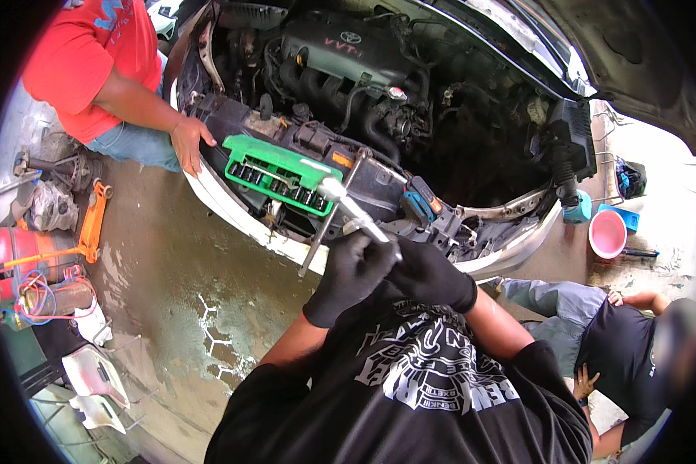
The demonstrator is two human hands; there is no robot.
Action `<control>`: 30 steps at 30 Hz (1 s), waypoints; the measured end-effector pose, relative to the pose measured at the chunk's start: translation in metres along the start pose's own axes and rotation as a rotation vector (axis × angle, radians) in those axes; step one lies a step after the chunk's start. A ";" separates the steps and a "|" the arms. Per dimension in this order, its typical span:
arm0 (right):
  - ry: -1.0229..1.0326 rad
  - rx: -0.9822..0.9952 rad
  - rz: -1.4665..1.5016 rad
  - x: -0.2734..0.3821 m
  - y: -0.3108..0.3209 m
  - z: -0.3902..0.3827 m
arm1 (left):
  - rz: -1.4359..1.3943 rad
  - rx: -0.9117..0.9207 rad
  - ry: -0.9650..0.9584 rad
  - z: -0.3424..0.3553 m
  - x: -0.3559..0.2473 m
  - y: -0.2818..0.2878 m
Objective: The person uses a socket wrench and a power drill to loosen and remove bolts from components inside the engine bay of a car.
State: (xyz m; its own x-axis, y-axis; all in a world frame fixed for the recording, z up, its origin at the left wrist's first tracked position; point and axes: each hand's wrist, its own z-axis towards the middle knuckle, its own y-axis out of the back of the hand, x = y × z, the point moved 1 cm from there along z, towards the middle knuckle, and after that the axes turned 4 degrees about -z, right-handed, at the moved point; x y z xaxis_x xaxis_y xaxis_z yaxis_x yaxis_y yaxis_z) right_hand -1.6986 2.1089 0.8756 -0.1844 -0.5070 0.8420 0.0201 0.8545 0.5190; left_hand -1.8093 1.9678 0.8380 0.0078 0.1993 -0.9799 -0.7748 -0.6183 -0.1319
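Note:
Over the front of the open engine bay, my black-gloved left hand [357,272] is closed round the lower part of a shiny silver ratchet-like tool [366,222]. Its rounded head points away from me, towards a socket set case [240,145]. My right hand [435,277], gloved the same way, is closed at the near end of this tool; its fingertips are partly hidden. Black sockets and a spanner sit in the open green case, which rests on the car's front. Just left of my hands, a long metal bar [314,249] lies across the front edge.
A blue cordless power tool [421,199] rests at the bay's right front, before the engine [340,50]. A red-shirted person's hand [187,143] touches the left front edge. Another person [622,348] is at lower right. An orange jack [94,220] and pink basin [608,234] are on the floor.

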 end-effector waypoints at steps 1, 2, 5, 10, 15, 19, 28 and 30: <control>-0.063 -0.086 0.023 -0.014 0.001 -0.010 | -0.106 0.138 0.084 0.008 0.004 -0.005; -0.134 -0.167 0.042 -0.026 0.004 -0.025 | -0.109 0.224 0.151 0.019 0.014 -0.003; -0.308 -0.354 0.050 -0.049 0.018 -0.078 | 0.045 0.170 0.063 0.060 0.098 -0.003; -0.505 -0.535 0.056 -0.078 0.018 -0.163 | 1.190 -0.072 0.249 0.147 0.210 -0.003; -0.680 -0.778 0.203 -0.071 0.003 -0.235 | 1.481 -0.091 0.312 0.186 0.267 0.008; -0.831 -0.941 0.322 -0.082 -0.021 -0.279 | 1.148 0.211 0.381 0.201 0.278 0.017; -0.773 -0.870 0.423 -0.082 -0.001 -0.253 | 0.605 0.019 0.075 0.143 0.176 0.018; -0.708 -0.789 0.360 -0.084 0.010 -0.243 | 0.421 0.088 0.100 0.118 0.113 0.010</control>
State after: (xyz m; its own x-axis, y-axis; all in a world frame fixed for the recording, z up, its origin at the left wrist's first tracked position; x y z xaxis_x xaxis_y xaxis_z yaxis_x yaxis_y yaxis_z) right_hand -1.4446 2.1328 0.8461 -0.5550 0.1486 0.8185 0.7560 0.5006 0.4217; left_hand -1.8912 2.0738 0.7435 -0.2624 -0.1334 -0.9557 -0.7743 -0.5620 0.2910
